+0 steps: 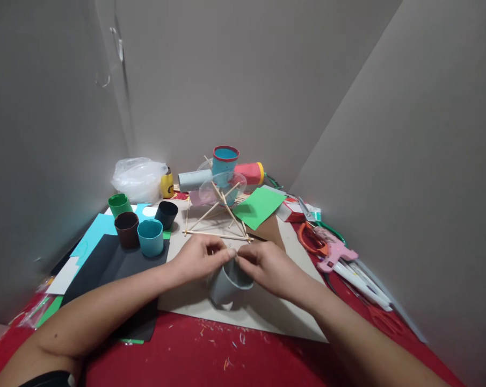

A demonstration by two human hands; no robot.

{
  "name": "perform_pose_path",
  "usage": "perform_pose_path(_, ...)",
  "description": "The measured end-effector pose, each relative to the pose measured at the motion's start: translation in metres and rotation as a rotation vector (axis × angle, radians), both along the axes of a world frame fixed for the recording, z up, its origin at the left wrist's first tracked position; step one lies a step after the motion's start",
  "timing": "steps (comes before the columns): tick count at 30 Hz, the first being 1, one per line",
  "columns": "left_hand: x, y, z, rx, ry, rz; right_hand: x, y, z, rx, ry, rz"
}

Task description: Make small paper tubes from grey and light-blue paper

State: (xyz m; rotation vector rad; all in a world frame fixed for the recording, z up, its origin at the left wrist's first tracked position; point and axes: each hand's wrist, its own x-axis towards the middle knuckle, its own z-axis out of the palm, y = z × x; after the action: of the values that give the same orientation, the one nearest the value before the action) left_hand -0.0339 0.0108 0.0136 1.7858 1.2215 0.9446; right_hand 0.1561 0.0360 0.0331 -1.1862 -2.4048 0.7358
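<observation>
Both hands meet at the far rim of a pale grey-blue paper cup (pixel 225 286), which stands tilted on the cardboard sheet (pixel 178 298). My left hand (pixel 202 257) pinches the rim from the left with thumb and fingers. From the right, my right hand (pixel 269 263) pinches the same rim, its fingertips close to the left ones. Just behind the hands stands a wheel model (pixel 222 188) of wooden sticks, clear plastic discs and coloured paper cups. The exact spot between the fingertips is partly hidden.
Green (pixel 120 205), brown (pixel 127 231), turquoise (pixel 150 239) and black (pixel 167 215) paper cups stand at left by black paper (pixel 106 269). A plastic bag (pixel 140 180) lies behind. Green paper (pixel 261 207) leans by the model. Orange-handled scissors (pixel 310 239) and a pink glue gun (pixel 335 248) lie right.
</observation>
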Motion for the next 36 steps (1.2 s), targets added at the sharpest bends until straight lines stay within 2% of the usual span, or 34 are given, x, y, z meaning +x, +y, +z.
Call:
perform_pose_path(4, -0.004, 0.013, 0.000, -0.152, -0.337, 0.093, 0.014, 0.015, -0.001, -0.157, 0.324, -0.149)
perform_pose_path(8, -0.004, 0.020, -0.012, -0.281, -0.542, 0.166, 0.021, 0.026, -0.007, -0.216, 0.596, -0.314)
perform_pose_path(12, -0.002, 0.021, -0.020, -0.456, -0.654, 0.109, 0.018, 0.030, -0.014, -0.254, 0.766, -0.369)
perform_pose_path(19, 0.000, 0.016, -0.012, -0.645, -0.857, -0.044, 0.003, 0.027, -0.038, -0.345, 0.923, -0.347)
perform_pose_path(21, 0.002, 0.015, -0.012, -0.616, -0.857, -0.049, 0.000, 0.025, -0.047, -0.404, 0.948, -0.338)
perform_pose_path(24, 0.005, 0.012, -0.012, -0.497, -0.796, 0.035, -0.003, 0.024, -0.058, -0.533, 0.964, -0.318)
perform_pose_path(30, 0.009, 0.003, -0.009, -0.250, -0.629, 0.072, -0.002, 0.026, -0.065, -0.731, 1.027, -0.315)
perform_pose_path(36, 0.005, 0.006, -0.012, 0.028, -0.545, 0.322, -0.001, 0.028, -0.064, -0.780, 1.122, -0.332)
